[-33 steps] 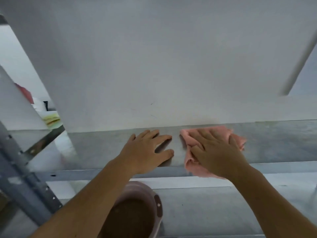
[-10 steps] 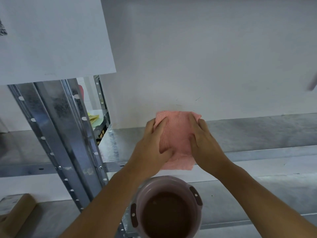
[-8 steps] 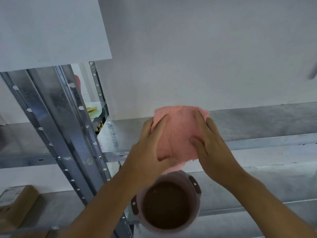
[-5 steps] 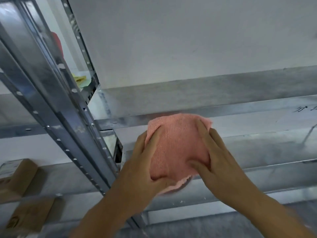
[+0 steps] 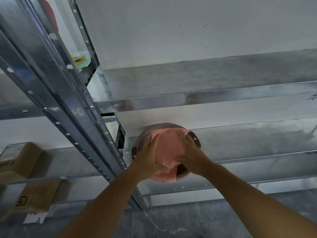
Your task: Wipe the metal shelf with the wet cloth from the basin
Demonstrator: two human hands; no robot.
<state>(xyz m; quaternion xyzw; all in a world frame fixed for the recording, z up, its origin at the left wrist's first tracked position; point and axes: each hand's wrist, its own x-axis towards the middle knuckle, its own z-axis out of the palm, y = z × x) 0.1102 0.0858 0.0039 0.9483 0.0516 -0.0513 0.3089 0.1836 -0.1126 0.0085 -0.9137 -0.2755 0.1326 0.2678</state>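
The pink cloth [image 5: 169,148] is bunched between both my hands, right over the round pink basin [image 5: 142,140], which stands on a lower level of the metal shelf [image 5: 205,78]. My left hand [image 5: 149,160] grips the cloth's left side with the thumb underneath. My right hand [image 5: 192,155] holds its right side. The cloth's lower edge hangs into the basin and hides most of the inside. The upper shelf board lies above and behind the hands.
A perforated steel upright [image 5: 56,107] slants from top left down to the basin's left. Cardboard boxes [image 5: 18,162] sit on the lower left shelves. Yellow and green cloths [image 5: 80,60] lie at the back left. A white wall is behind; grey floor lies below.
Both hands lifted the pink cloth off the upper shelf board and carried it down over the basin. The view tilted downward, so the lower shelves and floor now show.
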